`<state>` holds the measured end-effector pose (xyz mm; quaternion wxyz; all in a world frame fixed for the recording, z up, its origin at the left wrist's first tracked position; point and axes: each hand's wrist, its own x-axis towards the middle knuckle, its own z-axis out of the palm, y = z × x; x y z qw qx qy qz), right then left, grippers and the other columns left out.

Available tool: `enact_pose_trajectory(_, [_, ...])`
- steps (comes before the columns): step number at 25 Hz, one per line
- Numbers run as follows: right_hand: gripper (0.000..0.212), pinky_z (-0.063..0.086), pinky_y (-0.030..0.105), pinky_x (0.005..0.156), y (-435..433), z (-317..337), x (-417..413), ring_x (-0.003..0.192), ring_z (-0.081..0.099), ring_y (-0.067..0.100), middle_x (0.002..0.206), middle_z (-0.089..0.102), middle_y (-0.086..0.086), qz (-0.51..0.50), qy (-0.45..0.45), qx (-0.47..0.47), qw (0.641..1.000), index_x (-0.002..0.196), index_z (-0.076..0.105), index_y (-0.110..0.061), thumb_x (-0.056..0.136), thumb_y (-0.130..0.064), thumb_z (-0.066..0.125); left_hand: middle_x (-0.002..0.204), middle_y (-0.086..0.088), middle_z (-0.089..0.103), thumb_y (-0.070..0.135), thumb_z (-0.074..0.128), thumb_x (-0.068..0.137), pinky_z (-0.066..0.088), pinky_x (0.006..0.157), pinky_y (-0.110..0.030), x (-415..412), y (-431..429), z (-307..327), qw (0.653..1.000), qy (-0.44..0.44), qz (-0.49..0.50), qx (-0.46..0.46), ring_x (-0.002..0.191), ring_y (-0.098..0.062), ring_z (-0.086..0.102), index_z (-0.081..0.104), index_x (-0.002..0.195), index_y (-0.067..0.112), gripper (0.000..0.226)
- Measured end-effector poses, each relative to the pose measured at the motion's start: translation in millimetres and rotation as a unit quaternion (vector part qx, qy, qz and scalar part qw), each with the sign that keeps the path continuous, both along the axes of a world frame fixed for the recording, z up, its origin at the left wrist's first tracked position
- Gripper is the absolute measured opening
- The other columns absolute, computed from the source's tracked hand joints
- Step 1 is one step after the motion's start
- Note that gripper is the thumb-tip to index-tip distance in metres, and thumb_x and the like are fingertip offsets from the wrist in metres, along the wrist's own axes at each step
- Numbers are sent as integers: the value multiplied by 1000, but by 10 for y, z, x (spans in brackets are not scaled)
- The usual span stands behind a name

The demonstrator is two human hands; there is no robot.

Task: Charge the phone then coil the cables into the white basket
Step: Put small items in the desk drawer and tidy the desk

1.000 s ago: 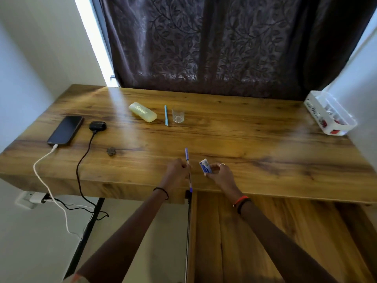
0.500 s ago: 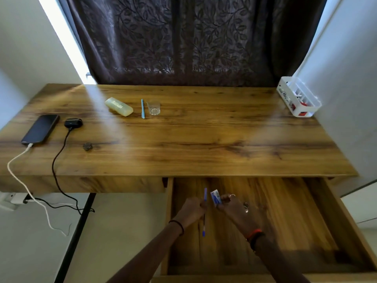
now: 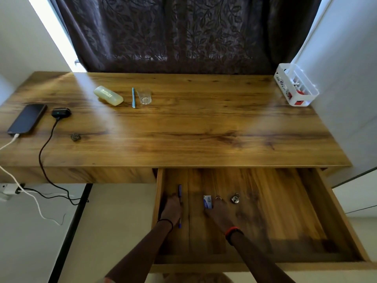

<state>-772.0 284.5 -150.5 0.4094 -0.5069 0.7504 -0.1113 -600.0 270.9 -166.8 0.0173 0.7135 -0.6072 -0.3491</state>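
Two hands [image 3: 172,208] [image 3: 220,212] hold pen [image 3: 180,190] and card [image 3: 207,201] in drawer [image 3: 285,211] — phone [image 3: 27,118] well apart, upper-left.

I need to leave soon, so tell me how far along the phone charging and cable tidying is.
Done: the phone has the white cable plugged in. In hand: the left hand holds a blue pen and the right hand a small blue packet, both in the open drawer. Left: the white cable and the black cable are not coiled into the white basket.
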Motion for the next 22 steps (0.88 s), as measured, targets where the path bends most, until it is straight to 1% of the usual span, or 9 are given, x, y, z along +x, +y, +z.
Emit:
enact_pose_trajectory(1, [38,51,31,85,12,1,-13,104,58,24,117,58,14,7,-1,3,1000,113,51,-2,83,-21,68,107,-11,62,16,38,99,53,81,-28,-10,4,6,1000,-2,1,-7,91,-19,63,50,116,3,25])
enact_pose_trajectory(3, [38,51,28,75,33,62,-48,98,61,22,110,61,9,14,5,-4,1000,110,52,-6,85,-33,65,105,-9,60,17,42,98,52,73,-24,-38,8,80,1000,10,18,-8,87,-17,61,47,116,4,23])
enact_pose_trajectory(5, [39,53,29,66,8,170,-87,82,63,17,92,64,3,23,16,-28,999,100,55,-11,88,-47,55,94,-5,59,20,49,95,49,64,-20,-83,-13,244,996,75,53,15,76,-12,58,52,106,7,17])
enact_pose_trajectory(8, [31,49,23,59,-196,489,-47,67,57,9,70,54,-5,57,-3,-63,996,79,50,-18,92,-46,49,82,0,58,25,54,92,51,60,-21,-161,-140,641,980,172,82,54,69,-9,57,57,91,12,14])
enact_pose_trajectory(11, [35,44,19,53,-450,854,35,57,49,6,63,51,-3,74,-39,-116,990,68,49,-18,91,-44,52,68,2,55,28,50,95,42,49,-17,-190,-336,1088,984,159,51,62,56,-6,51,54,77,17,21])
enact_pose_trajectory(14, [38,53,30,61,-688,1182,132,61,55,14,69,59,6,62,-99,-155,981,76,59,-9,89,-44,55,64,2,56,34,47,96,38,45,-16,-80,-573,1546,988,145,31,35,49,-6,48,57,75,17,28])
enact_pose_trajectory(17, [34,52,30,59,-923,1405,309,62,58,16,71,63,10,75,-116,-183,973,72,56,-13,90,-43,54,70,1,61,37,48,95,40,45,-16,136,-737,1883,983,165,72,-26,53,-7,51,59,87,13,27])
enact_pose_trajectory(20, [38,55,41,65,-1182,1435,574,62,62,22,72,69,14,66,-121,-204,969,65,55,-12,86,-44,57,73,-1,63,32,51,94,46,58,-22,424,-819,2009,967,192,130,-108,62,-12,57,61,88,11,24])
enact_pose_trajectory(22, [41,56,41,65,-1334,1428,793,60,63,22,71,69,13,76,-118,-201,970,68,58,-6,85,-43,58,82,-5,65,26,51,95,47,66,-29,719,-907,1990,953,173,175,-175,75,-17,60,63,93,8,22])
